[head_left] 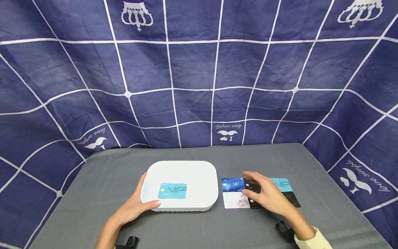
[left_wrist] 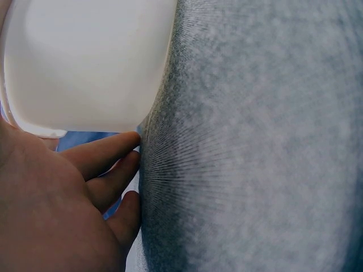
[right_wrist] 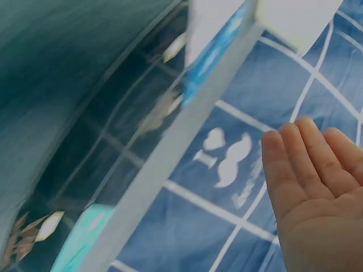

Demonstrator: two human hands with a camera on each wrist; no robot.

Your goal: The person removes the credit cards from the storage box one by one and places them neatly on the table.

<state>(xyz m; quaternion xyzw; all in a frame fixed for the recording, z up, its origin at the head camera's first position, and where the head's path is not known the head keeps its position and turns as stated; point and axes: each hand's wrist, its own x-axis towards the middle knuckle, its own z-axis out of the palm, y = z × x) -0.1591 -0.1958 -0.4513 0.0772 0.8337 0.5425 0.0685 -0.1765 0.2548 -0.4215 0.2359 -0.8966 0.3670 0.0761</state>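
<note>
A white rounded container [head_left: 199,180] stands left of centre on the grey table, with a light blue VIP card [head_left: 172,191] lying flat within its outline. My left hand [head_left: 136,202] holds the container's left end, thumb at the front edge and fingers along the side. In the left wrist view several fingers [left_wrist: 113,181] reach down beside its wall. My right hand [head_left: 268,193] is over two rows of cards, its fingers extended and holding nothing. Around it show a blue card [head_left: 233,184], a white card [head_left: 236,200], black cards [head_left: 254,204] and a teal card [head_left: 281,184], partly hidden.
Grey cloth covers the table [head_left: 192,228]. A dark blue curtain [head_left: 192,69] with white grid lines rises behind it and along both sides. Black straps [head_left: 284,230] sit at the wrists.
</note>
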